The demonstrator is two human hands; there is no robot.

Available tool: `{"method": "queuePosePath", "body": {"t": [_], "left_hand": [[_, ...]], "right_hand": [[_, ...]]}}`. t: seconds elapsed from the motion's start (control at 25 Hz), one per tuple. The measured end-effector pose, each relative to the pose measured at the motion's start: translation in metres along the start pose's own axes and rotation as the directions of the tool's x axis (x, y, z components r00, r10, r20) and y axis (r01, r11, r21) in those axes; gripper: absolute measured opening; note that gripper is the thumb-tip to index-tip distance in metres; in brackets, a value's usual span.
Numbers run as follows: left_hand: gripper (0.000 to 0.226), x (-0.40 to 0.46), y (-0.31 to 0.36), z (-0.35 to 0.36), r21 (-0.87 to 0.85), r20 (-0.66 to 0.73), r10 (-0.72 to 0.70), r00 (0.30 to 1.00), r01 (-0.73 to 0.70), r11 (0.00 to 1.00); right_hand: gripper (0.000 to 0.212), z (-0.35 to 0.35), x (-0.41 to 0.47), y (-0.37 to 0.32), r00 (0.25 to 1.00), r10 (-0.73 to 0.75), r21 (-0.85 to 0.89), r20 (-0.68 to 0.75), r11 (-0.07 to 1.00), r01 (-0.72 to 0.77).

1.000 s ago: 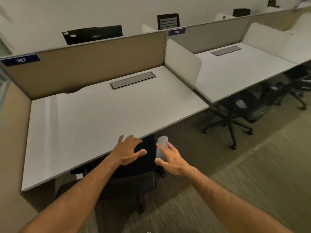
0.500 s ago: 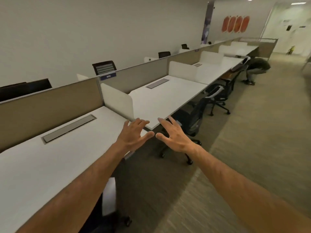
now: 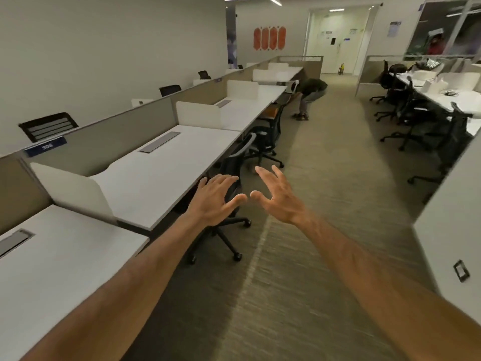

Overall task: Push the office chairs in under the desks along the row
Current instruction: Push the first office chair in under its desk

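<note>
Both hands, left (image 3: 217, 198) and right (image 3: 277, 195), reach out spread and empty toward the black mesh office chair (image 3: 235, 162) sticking out from the white worktop (image 3: 161, 165); another chair (image 3: 270, 131) beyond also needs pushing in.

blue tag (image 3: 44, 148) | on partition top | reads "308", mirrored

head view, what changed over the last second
The view swung from the desk marked 307 to look down the row. Both hands lifted off that desk's chair; the left hand and right hand now reach, open and empty, toward the next chair, which sticks out from its desk. Both hands stayed open throughout.
</note>
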State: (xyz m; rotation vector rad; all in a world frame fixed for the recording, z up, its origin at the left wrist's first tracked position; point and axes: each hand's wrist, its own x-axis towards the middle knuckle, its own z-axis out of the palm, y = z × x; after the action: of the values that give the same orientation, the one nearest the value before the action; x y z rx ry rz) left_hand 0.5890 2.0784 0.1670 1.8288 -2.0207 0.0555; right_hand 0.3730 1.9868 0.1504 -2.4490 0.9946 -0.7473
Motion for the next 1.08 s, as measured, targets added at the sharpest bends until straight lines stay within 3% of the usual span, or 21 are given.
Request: {"method": "queuePosePath", "body": {"t": [0.28, 0.56, 0.72, 1.08], "left_hand": [[0.076, 0.177, -0.009, 0.099, -0.094, 0.05, 0.132, 0.99, -0.127, 0.987], [0.098, 0.332, -0.008, 0.162, -0.162, 0.128, 0.253, 0.959, -0.231, 0.959], [0.098, 0.44, -0.002, 0.209, -0.218, 0.179, 0.289, 0.941, -0.248, 0.944], [0.095, 0.658, 0.024, 0.339, -0.213, 0.24, 0.265, 0.934, -0.215, 0.953]], "right_hand": [[0.089, -0.04, 0.068, 0.153, 0.987, 0.157, -0.084, -0.037, 0.984, -0.16], [0.093, -0.064, 0.151, 0.268, 0.962, 0.264, -0.117, -0.073, 0.955, -0.271], [0.1, -0.08, 0.2, 0.359, 0.932, 0.339, -0.106, -0.133, 0.93, -0.353], [0.095, -0.126, 0.317, 0.589, 0.909, 0.408, -0.114, -0.084, 0.902, -0.415]]}}
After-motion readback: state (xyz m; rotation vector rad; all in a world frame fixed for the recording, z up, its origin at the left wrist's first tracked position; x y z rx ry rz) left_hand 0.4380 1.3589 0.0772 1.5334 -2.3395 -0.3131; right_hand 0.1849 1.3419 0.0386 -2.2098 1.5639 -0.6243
